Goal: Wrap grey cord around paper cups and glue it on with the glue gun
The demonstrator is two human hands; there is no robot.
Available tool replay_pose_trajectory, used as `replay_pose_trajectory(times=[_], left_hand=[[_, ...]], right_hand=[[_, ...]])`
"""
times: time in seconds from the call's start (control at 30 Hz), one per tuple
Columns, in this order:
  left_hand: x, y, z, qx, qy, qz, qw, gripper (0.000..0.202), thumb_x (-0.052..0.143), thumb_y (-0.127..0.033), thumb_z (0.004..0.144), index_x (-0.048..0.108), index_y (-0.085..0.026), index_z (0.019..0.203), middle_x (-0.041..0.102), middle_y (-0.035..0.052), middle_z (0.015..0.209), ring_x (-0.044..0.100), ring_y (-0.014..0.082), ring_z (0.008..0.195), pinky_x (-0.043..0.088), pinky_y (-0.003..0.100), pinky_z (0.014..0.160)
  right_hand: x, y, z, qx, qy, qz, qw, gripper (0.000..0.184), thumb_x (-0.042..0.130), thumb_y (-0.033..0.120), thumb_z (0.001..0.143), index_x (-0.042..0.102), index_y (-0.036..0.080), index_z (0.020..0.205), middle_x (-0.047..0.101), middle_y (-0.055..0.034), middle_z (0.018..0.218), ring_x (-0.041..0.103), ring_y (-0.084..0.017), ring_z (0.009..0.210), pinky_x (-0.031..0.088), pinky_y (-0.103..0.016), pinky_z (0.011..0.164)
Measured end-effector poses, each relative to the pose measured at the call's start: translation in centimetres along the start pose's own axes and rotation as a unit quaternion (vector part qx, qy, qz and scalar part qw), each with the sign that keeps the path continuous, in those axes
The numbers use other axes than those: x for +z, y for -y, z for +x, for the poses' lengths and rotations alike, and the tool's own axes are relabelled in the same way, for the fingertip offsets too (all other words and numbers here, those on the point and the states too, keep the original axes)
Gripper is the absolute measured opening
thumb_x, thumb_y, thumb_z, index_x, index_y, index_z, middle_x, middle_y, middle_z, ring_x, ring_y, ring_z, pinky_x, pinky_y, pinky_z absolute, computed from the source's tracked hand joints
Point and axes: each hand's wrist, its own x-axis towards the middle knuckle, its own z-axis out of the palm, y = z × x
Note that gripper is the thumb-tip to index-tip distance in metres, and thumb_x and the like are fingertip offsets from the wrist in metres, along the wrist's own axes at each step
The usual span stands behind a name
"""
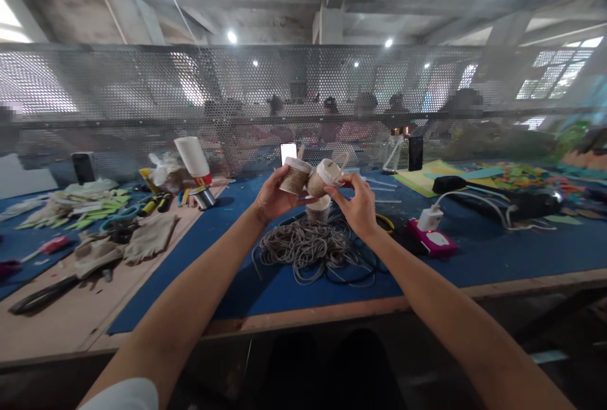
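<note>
Tilted side by side above the blue worktop (237, 296), a cord-wrapped cup (294, 178) at nine o'clock met the gaze beside its twin (322, 177) at three, so near that contact could not be told. The left hand (275, 196) cradled the first; the right hand (358, 204) pinched the other near its pale rim. Judged from the pose, a light, even grip served best: hard pressure could have dented the walls or shifted the wrapping, and the upright loop handles were better left unpressed. Levelling both rims would have steadied the hold. At six o'clock lay a tangled heap of gray cord (308, 248), a third cup (318, 209) at its back edge; wrists kept high would have avoided snagging strands. A lit smartphone (288, 152) stood near eleven, a magenta box (434, 239) at four.
</note>
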Motion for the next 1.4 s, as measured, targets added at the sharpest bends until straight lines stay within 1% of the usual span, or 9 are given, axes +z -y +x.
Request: replay_pose_trajectory(times=[0.2,0.37,0.63,0.77,0.87,1.03,1.2,1.33,1.4], left_hand=[[-0.7,0.0,0.0,-0.007,0.022,-0.012,1.0,0.052,0.056,-0.057,0.095,0.071,-0.019,0.127,0.077,0.0135,0.126,0.07,0.0347,0.12,0.048,0.059,0.111],[-0.9,0.1,0.0,0.013,0.005,0.02,1.0,0.05,0.057,-0.053,0.095,0.071,-0.018,0.128,0.076,0.0146,0.127,0.071,0.0334,0.118,0.054,0.053,0.105],[-0.8,0.2,0.0,0.021,-0.012,0.044,0.999,0.053,0.063,-0.054,0.092,0.071,-0.015,0.128,0.077,0.0169,0.122,0.07,0.035,0.119,0.051,0.054,0.106],[-0.4,-0.1,-0.1,0.021,-0.041,0.048,0.998,0.054,0.066,-0.054,0.09,0.071,-0.015,0.127,0.076,0.017,0.126,0.069,0.0356,0.121,0.051,0.055,0.105],[-0.3,-0.3,-0.2,0.036,-0.048,0.049,0.997,0.051,0.065,-0.052,0.09,0.072,-0.015,0.125,0.076,0.0164,0.126,0.068,0.0346,0.122,0.052,0.052,0.104],[-0.4,-0.9,-0.4,0.031,-0.003,0.036,0.999,0.056,0.064,-0.056,0.09,0.071,-0.016,0.128,0.075,0.017,0.129,0.066,0.036,0.126,0.051,0.051,0.105],[-0.3,-1.1,-0.6,0.004,0.026,0.028,0.999,0.056,0.062,-0.055,0.092,0.069,-0.017,0.132,0.075,0.0159,0.129,0.069,0.0351,0.122,0.054,0.051,0.101],[-0.4,-0.6,-0.5,-0.006,0.039,0.013,0.999,0.054,0.06,-0.055,0.093,0.067,-0.019,0.133,0.074,0.0151,0.133,0.066,0.0369,0.127,0.052,0.055,0.104],[-0.4,-0.2,-0.4,-0.011,0.042,0.004,0.999,0.057,0.059,-0.057,0.093,0.066,-0.019,0.135,0.073,0.0158,0.133,0.065,0.0377,0.129,0.052,0.056,0.105]], right_hand=[[0.2,-0.2,-0.1,0.004,0.002,0.004,1.0,0.029,0.073,0.053,0.093,0.058,0.028,0.097,0.075,-0.0025,0.092,0.071,-0.023,0.089,0.052,-0.043,0.092],[0.4,-0.4,-0.2,0.003,0.001,0.024,1.0,0.03,0.074,0.053,0.092,0.059,0.028,0.099,0.075,-0.0022,0.093,0.072,-0.023,0.089,0.052,-0.045,0.093],[0.4,-0.5,-0.1,0.019,0.01,0.036,0.999,0.029,0.072,0.051,0.093,0.058,0.027,0.104,0.076,-0.004,0.1,0.073,-0.024,0.092,0.051,-0.046,0.095],[0.4,-0.4,-0.1,0.03,0.01,0.057,0.998,0.031,0.069,0.054,0.094,0.059,0.027,0.105,0.075,-0.0044,0.098,0.073,-0.024,0.091,0.053,-0.044,0.09],[0.4,-0.3,0.0,0.046,0.01,0.068,0.997,0.032,0.068,0.055,0.094,0.059,0.026,0.103,0.075,-0.0047,0.096,0.072,-0.023,0.089,0.054,-0.043,0.087],[0.5,-0.4,-0.1,0.042,0.031,0.079,0.996,0.032,0.066,0.055,0.095,0.061,0.025,0.106,0.077,-0.0057,0.098,0.073,-0.023,0.089,0.053,-0.043,0.088],[0.7,-0.8,-0.3,0.018,0.04,0.041,0.998,0.036,0.066,0.06,0.096,0.064,0.026,0.107,0.078,-0.0057,0.097,0.073,-0.026,0.092,0.052,-0.046,0.092],[0.8,-0.9,-0.4,-0.015,0.035,0.008,0.999,0.032,0.067,0.057,0.096,0.065,0.027,0.105,0.078,-0.0062,0.099,0.073,-0.029,0.102,0.051,-0.047,0.095],[0.7,-0.7,-0.4,-0.03,0.031,0.008,0.999,0.027,0.067,0.053,0.098,0.065,0.027,0.106,0.077,-0.008,0.11,0.071,-0.03,0.112,0.051,-0.049,0.098]])
